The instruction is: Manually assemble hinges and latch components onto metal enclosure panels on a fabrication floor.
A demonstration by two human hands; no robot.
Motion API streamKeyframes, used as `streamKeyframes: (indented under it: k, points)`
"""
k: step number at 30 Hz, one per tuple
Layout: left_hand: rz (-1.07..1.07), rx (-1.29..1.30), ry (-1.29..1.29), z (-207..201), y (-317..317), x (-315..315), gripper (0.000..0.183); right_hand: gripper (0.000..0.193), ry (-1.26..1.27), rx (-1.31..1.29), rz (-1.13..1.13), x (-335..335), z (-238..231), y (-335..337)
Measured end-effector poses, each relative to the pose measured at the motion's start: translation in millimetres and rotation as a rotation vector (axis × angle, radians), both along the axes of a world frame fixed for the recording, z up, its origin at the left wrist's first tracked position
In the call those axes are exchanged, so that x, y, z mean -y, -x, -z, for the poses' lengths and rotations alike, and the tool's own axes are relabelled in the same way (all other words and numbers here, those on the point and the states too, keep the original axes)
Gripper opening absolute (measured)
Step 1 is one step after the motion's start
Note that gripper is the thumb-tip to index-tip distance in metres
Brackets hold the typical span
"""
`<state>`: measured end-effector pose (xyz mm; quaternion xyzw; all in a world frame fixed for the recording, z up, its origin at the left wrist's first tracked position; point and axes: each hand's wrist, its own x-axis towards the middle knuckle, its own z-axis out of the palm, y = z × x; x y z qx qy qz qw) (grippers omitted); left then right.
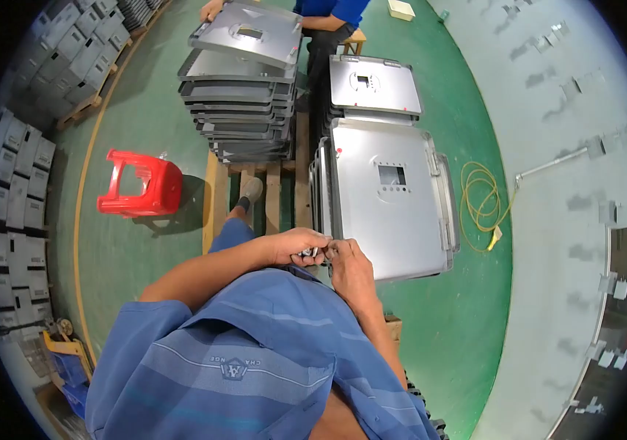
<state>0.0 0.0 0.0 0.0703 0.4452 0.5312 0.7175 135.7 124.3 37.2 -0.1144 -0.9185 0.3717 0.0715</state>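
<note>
Frame centre: left grip [299, 246] is clutching small shiny pieces [309, 252], probably light, stiff, slippery; I'm favouring edge pinches. Right grip [352, 270]: can't tell.

A pale wall [548, 227] with soft shadows [581, 252] runs along the right of the green floor [475, 330]. Left, a yellow line [76, 253] crosses the floor near a red stool [164, 187].

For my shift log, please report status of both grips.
Left grip holding small shiny pieces. Right grip close beside, contents unclear. Silver panels ahead, to right.
</note>
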Motion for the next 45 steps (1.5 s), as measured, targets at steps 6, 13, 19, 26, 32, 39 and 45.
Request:
streamKeyframes:
  k: [6, 13, 19, 26, 32, 39, 45]
  points:
    - [0.015, 0.044, -0.024, -11.4, -21.1, -14.5, 0.026, 0.014, 0.121, -0.146, 0.041, -10.0, -4.1, -27.0]
    - [0.009, 0.162, 0.022, -21.6, -13.3, -29.1, 0.014, 0.024, -0.045, -0.349, 0.011, -20.9, -15.8, -27.8]
    - [0.148, 0.142, 0.023, -19.4, -2.3, -56.9, 0.016, 0.018, 0.062, -0.304, 0.223, -26.2, -9.8, -24.1]
    - [0.183, 0.019, 0.017, -38.1, 29.5, -111.5, 0.017, 0.015, 0.619, -0.245, 0.663, -53.6, -7.7, 4.4]
    - [0.105, 0.141, 0.0, -19.1, 60.6, -146.4, 0.017, 0.022, 1.116, -0.28, 1.036, -108.5, 5.3, 34.9]
    - [0.213, 0.18, 0.047, 11.4, 84.8, -145.4, 0.016, 0.01, 1.283, -0.7, 1.358, -207.2, 71.2, -12.4]
    - [0.278, 0.159, 0.113, 21.6, 97.4, -145.9, 0.016, 0.02, 0.614, -0.43, 1.597, -234.0, 93.0, -32.5]
